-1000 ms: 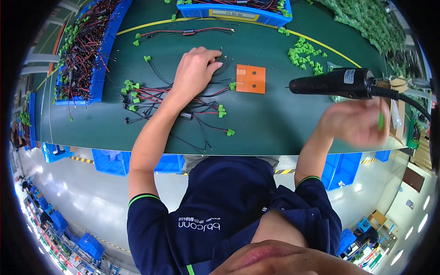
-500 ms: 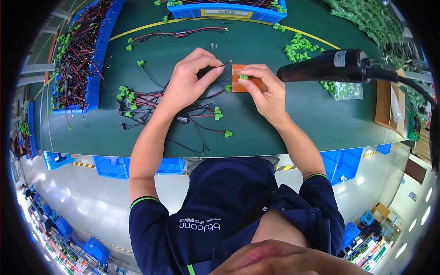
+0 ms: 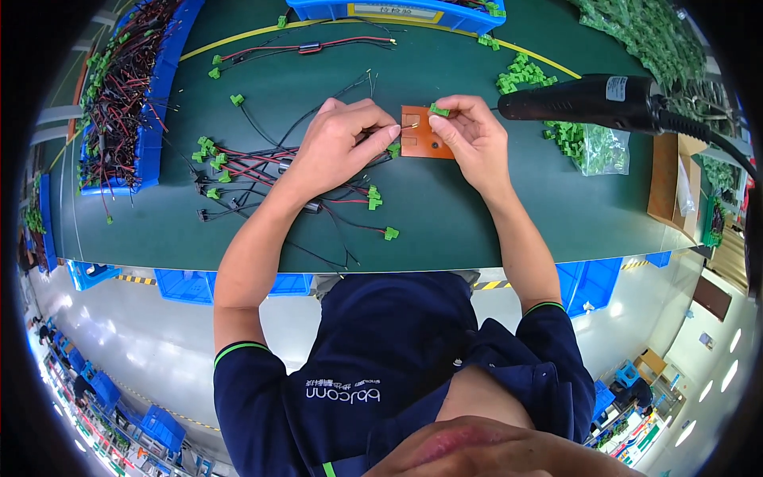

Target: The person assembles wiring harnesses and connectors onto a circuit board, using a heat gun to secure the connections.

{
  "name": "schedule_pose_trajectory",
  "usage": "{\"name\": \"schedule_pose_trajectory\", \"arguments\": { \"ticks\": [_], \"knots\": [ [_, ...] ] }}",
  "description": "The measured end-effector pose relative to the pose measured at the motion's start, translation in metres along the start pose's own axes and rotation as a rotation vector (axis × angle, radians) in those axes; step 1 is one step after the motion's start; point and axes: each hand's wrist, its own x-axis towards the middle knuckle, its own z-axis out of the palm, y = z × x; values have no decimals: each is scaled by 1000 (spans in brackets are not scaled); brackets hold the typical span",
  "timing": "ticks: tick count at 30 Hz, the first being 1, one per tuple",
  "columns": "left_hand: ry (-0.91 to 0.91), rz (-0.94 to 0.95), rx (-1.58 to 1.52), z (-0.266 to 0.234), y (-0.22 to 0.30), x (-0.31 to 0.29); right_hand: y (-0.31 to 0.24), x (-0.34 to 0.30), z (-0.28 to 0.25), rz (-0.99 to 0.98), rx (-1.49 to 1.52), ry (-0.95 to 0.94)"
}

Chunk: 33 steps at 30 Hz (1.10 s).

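My left hand (image 3: 338, 147) is closed in a pinch on a thin wire (image 3: 408, 126), whose bare tip sticks out past the fingertips over an orange block (image 3: 417, 149). Between thumb and fingers my right hand (image 3: 474, 143) grips a small green terminal connector (image 3: 439, 110) above the block's far right corner. Wire and connector are apart. Under and beside my left wrist lies a bundle of red and black wire harnesses (image 3: 246, 163), several with green connectors. Part of that bundle is hidden by my left hand and forearm.
To the right, a black handheld tool (image 3: 580, 110) with a cable points toward my right hand. Loose green connectors (image 3: 524, 73) and a clear plastic bag (image 3: 606, 149) lie around it. Blue bins (image 3: 163, 103) of harnesses stand left and at the back. One harness (image 3: 310, 48) lies farther back.
The wire's tip in my left hand has come over the orange block. My right hand has shifted a little right and away from me with the green connector, uncovering more of the block.
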Motion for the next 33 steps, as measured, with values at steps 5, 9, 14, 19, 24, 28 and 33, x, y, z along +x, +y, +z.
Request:
{"name": "schedule_pose_trajectory", "arguments": {
  "ticks": [5,9,14,19,24,28,33],
  "knots": [
    [-1,16,28,-2,0,2,-6,1,2,-21,13,-12],
    [3,2,4,12,9,4,-11,-8,-10,-40,-251,-105],
    [12,4,10,20,21,8,-15,-13,-25,9,-275,-90],
    [-8,20,13,21,20,7,-24,-7,-23,-394,-709,-89],
    [-9,28,4,22,21,8,-21,-12,-22,-296,-616,-106],
    [-4,31,1,21,22,7,-23,-12,-21,-274,-543,-109],
    [-8,29,2,20,21,7,-26,-13,-19,-220,-564,-113]
  ]
}}
